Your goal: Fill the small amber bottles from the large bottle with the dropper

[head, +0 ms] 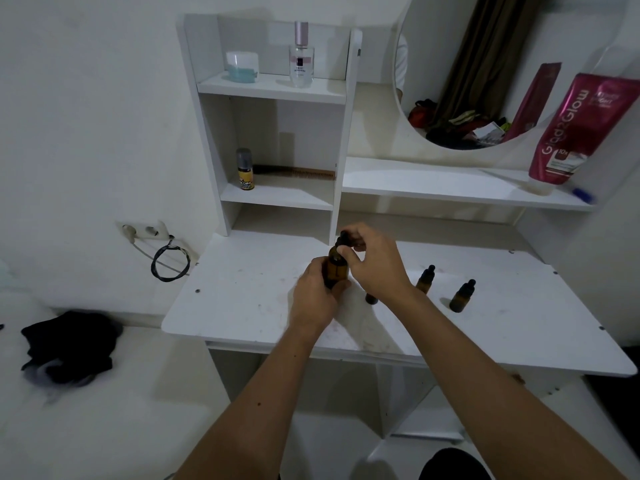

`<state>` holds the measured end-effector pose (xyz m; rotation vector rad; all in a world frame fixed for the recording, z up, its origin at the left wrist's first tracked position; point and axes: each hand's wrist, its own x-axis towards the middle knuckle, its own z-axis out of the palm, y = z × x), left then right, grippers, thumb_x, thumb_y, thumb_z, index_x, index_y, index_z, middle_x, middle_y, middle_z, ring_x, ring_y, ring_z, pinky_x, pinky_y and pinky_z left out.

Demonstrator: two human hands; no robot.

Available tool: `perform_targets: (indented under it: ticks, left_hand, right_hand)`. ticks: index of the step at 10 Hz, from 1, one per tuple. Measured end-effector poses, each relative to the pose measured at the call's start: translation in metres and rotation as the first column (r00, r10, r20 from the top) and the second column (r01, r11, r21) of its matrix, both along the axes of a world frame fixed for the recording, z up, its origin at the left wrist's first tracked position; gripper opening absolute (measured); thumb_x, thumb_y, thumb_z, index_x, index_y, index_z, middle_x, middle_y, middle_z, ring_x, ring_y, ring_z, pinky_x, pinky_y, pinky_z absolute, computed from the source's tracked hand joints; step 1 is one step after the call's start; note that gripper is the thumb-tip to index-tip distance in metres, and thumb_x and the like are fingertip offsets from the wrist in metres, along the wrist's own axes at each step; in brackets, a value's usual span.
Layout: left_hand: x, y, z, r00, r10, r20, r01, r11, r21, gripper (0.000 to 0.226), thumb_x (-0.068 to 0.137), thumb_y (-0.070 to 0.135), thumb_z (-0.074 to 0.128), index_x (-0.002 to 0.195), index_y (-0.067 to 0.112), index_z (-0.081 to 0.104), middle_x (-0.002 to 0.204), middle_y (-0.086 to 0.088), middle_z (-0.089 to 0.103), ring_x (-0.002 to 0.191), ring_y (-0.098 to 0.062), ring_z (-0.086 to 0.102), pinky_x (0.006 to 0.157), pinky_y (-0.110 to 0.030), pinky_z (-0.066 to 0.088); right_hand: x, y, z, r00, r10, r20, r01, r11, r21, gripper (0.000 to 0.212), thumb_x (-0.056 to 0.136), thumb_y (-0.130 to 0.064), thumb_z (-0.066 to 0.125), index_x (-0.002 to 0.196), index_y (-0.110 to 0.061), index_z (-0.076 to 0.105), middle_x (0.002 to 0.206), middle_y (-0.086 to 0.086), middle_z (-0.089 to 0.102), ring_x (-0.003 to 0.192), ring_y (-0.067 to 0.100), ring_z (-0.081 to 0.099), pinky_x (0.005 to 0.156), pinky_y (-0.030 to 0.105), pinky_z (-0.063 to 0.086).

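Above the white table (242,306), left hand (313,296) grips the large amber bottle (335,268); right hand (375,258) fingertips pinch its black dropper cap (343,239).

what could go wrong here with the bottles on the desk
The right forearm crosses low over a small bottle that is half hidden under the wrist; pulling back could tip it. The left hand alone steadies the large bottle while the right hand works the dropper cap; a loose grip could spill it.

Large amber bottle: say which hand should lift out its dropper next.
Right. The right hand already pinches the dropper cap, while the left hand grips the large amber bottle, steadying it.
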<state>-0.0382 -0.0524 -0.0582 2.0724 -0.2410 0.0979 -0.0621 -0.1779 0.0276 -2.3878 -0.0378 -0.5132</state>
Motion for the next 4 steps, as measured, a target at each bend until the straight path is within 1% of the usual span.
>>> perform_targets:
  ticks: [1, 2, 3, 4]
  left_hand:
    - [-0.005, 0.001, 0.003, 1.0, -0.023, -0.019, 0.021, 0.998, -0.054, 0.052, 0.094, 0.04, 0.071, 0.14, 0.026, 0.052, 0.133, 0.007, 0.065, 0.119, -0.017, 0.062, 0.107, -0.042, 0.052]
    - [-0.012, 0.008, 0.0, 1.0, -0.003, -0.017, 0.003, 1.0, -0.005, 0.062, 0.096, 0.04, 0.068, 0.15, 0.025, 0.042, 0.151, 0.004, 0.052, 0.136, -0.019, 0.051, 0.114, -0.041, 0.044]
    - [-0.02, 0.026, -0.002, 0.998, -0.034, 0.06, 0.025, 0.988, 0.152, 0.059, 0.102, 0.035, 0.058, 0.155, 0.021, 0.035, 0.159, 0.001, 0.042, 0.144, -0.02, 0.042, 0.118, -0.038, 0.036]
    - [-0.029, 0.042, -0.011, 0.983, -0.149, 0.11, 0.098, 0.923, 0.372, 0.058, 0.106, 0.036, 0.047, 0.158, 0.015, 0.03, 0.164, -0.006, 0.034, 0.152, -0.024, 0.032, 0.126, -0.038, 0.026]
  right_hand:
    - [-0.015, 0.004, -0.004, 0.999, -0.032, -0.022, 0.032, 0.999, 0.008, 0.045, 0.098, -0.027, 0.066, 0.141, -0.02, 0.052, 0.138, -0.001, 0.061, 0.125, 0.018, 0.058, 0.109, 0.04, 0.05]
    - [-0.037, 0.01, -0.013, 0.998, -0.062, -0.006, 0.062, 0.998, 0.033, 0.05, 0.1, -0.023, 0.063, 0.147, -0.02, 0.045, 0.147, -0.001, 0.051, 0.133, 0.015, 0.051, 0.11, 0.027, 0.041]
    - [-0.054, 0.016, -0.023, 0.996, -0.047, 0.07, 0.048, 0.999, -0.009, 0.046, 0.1, -0.019, 0.062, 0.143, -0.018, 0.047, 0.143, 0.0, 0.054, 0.13, 0.012, 0.051, 0.107, 0.02, 0.039]
    - [-0.064, 0.022, -0.042, 0.997, 0.032, 0.077, -0.025, 0.996, -0.089, 0.033, 0.1, -0.022, 0.06, 0.133, -0.023, 0.055, 0.13, -0.004, 0.061, 0.116, 0.008, 0.057, 0.1, 0.025, 0.052]
